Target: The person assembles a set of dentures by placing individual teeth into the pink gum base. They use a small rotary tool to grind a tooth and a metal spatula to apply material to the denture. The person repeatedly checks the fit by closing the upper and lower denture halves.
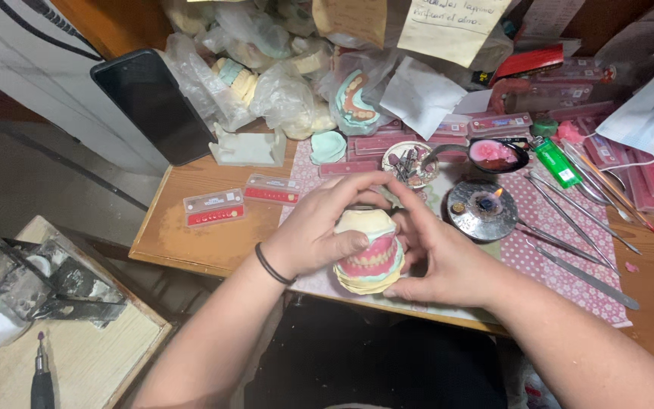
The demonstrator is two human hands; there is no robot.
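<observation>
Both my hands cup a dental model [369, 254] over the near edge of the wooden bench: cream plaster casts, upper and lower, with pink wax gums and a row of teeth between them. My left hand [316, 231], a black band on its wrist, wraps the left side with the thumb across the front. My right hand [437, 254] grips the right side and underside, its forefinger arched over the top.
A small lit burner [484, 208] stands just right of my hands on a pink patterned cloth [550, 242], beside several metal wax tools [577, 220], a green lighter [556, 161] and a bowl of pink wax [493, 155]. A dark phone [153, 106] and bagged casts [281, 91] sit behind.
</observation>
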